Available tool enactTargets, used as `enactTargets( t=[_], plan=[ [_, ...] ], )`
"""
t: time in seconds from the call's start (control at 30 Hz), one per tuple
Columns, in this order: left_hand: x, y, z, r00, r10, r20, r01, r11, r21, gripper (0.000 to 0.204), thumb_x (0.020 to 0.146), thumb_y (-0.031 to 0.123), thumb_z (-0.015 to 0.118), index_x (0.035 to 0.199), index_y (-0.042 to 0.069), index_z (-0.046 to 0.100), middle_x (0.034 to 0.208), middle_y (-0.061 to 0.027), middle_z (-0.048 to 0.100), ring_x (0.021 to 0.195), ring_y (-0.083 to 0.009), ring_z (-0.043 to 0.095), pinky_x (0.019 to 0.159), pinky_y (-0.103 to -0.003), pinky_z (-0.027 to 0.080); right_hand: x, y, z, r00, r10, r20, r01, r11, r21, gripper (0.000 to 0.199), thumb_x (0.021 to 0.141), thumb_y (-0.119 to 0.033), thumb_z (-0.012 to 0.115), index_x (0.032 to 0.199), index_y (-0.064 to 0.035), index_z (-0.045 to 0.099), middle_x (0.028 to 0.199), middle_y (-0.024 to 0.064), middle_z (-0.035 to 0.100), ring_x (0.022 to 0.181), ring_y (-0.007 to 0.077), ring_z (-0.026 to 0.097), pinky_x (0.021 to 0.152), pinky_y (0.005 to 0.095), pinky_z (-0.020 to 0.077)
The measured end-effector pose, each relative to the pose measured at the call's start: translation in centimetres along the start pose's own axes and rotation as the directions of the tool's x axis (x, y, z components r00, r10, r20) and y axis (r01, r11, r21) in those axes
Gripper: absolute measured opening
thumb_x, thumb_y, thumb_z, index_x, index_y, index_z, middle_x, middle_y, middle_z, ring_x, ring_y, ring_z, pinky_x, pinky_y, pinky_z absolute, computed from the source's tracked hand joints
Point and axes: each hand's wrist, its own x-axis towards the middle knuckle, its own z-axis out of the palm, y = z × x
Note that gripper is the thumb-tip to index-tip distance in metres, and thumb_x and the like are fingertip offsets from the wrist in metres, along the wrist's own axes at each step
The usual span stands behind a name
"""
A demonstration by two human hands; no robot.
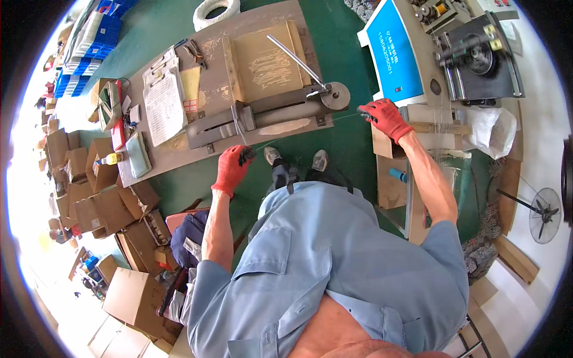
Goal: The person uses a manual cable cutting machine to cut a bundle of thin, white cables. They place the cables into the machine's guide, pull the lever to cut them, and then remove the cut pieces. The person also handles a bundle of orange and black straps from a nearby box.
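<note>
My left hand (233, 169), in a red glove with dark fingertips, is closed on one end of a thin wire (346, 117) just off the near edge of the workbench (173, 167). My right hand (386, 119), gloved alike, pinches the wire's other end beside the blue-fronted machine (394, 51). The wire runs taut between both hands, slanting up to the right. Beyond it on the bench lies a long metal fixture (274, 113) with a round disc (336, 96) and a slanted rod (292, 56). A shallow tray (236, 68) behind holds several thin pieces.
Pliers (196, 53) and paper sheets (164, 107) lie on the bench's left. Cardboard boxes (134, 298) crowd the left side. At right are a machine with a dark wheel (477, 59), a white bag (492, 131) and a fan (544, 215). A white ring (215, 15) rests behind.
</note>
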Motion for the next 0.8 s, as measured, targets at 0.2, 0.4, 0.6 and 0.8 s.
enactTargets(
  t=[0.2,0.4,0.6,0.8],
  plan=[
    [2.5,1.1,1.0,1.000,-0.010,-0.026,0.011,0.999,0.042,0.028,0.076,0.016,0.070,0.101,0.006,0.064,0.096,-0.0164,0.067,0.093,-0.0373,0.063,0.080,-0.043,0.050,1.5,1.5,-0.9,0.989,0.147,-0.019,-0.148,0.987,-0.063,0.031,0.081,-0.018,0.067,0.112,-0.0155,0.064,0.103,0.0066,0.066,0.094,0.0283,0.064,0.074,0.0431,0.0518],
    [5.1,0.8,2.8,0.999,-0.020,-0.028,0.020,1.000,-0.009,0.025,0.080,0.016,0.068,0.103,0.006,0.064,0.097,-0.0162,0.068,0.093,-0.0367,0.064,0.079,-0.042,0.051,3.6,3.1,-1.1,0.946,0.290,-0.145,-0.295,0.955,-0.015,0.030,0.080,-0.018,0.068,0.110,-0.0147,0.063,0.101,0.0095,0.063,0.093,0.0315,0.064,0.073,0.0449,0.0522],
    [5.9,0.2,5.0,0.998,-0.061,0.023,0.062,0.997,-0.043,0.027,0.081,0.022,0.067,0.103,0.008,0.064,0.098,-0.0154,0.067,0.093,-0.0366,0.063,0.079,-0.044,0.050,5.2,4.4,-0.2,0.907,0.412,-0.084,-0.416,0.908,-0.042,0.026,0.080,-0.020,0.068,0.106,-0.0154,0.062,0.100,0.0103,0.063,0.093,0.0321,0.064,0.071,0.0463,0.0520],
    [6.5,-0.4,8.3,0.991,-0.095,0.097,0.106,0.988,-0.113,0.028,0.081,0.024,0.065,0.103,0.007,0.064,0.095,-0.0174,0.068,0.092,-0.0379,0.063,0.078,-0.044,0.050,4.2,5.8,1.4,0.845,0.532,0.060,-0.535,0.839,0.096,0.024,0.083,-0.022,0.065,0.105,-0.0115,0.063,0.101,0.0155,0.065,0.096,0.0366,0.063,0.078,0.0472,0.0503]
  ],
)
